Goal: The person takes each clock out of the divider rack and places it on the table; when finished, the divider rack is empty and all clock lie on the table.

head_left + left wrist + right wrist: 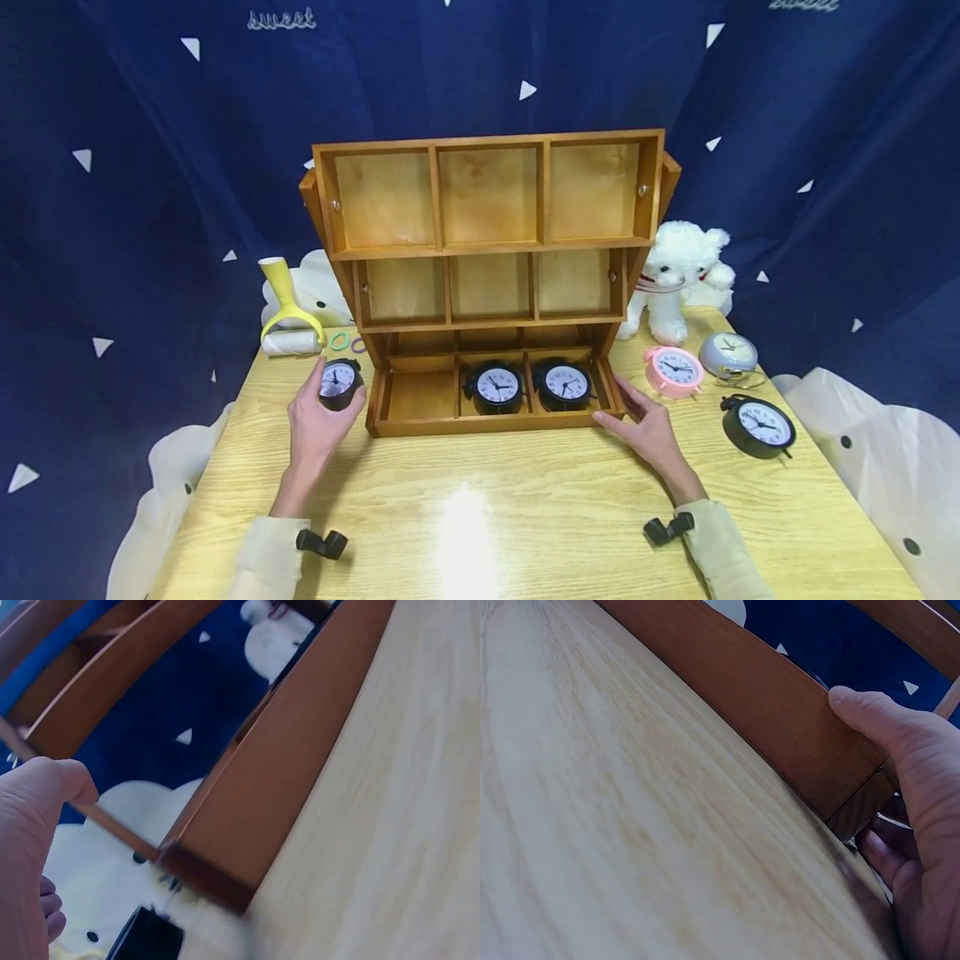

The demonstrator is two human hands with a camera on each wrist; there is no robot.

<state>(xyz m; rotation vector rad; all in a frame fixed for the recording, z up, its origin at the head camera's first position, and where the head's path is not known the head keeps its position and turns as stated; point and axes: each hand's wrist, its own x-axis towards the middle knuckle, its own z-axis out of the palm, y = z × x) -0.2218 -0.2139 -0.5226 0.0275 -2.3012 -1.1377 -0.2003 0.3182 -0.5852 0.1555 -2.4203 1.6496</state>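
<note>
My left hand point(322, 410) is spread around a small black alarm clock point(339, 382) left of the wooden tiered organizer point(487, 423). In the left wrist view, a gap shows between the thumb and that black clock point(146, 935). My right hand point(647, 425) grips the organizer's front right corner; the thumb lies on the front board point(780, 712) and the fingers reach round the side. Two black alarm clocks stand in the bottom tier, one in the middle compartment point(498, 387) and one in the right compartment point(564, 386). The left compartment point(422, 395) holds nothing.
Right of the organizer are a pink alarm clock point(673, 372), a silvery clock point(729, 355) and a black alarm clock point(759, 427). A white plush toy point(667, 279) stands behind them. A yellow-handled lint roller point(291, 340) and small rings point(341, 341) lie at the back left.
</note>
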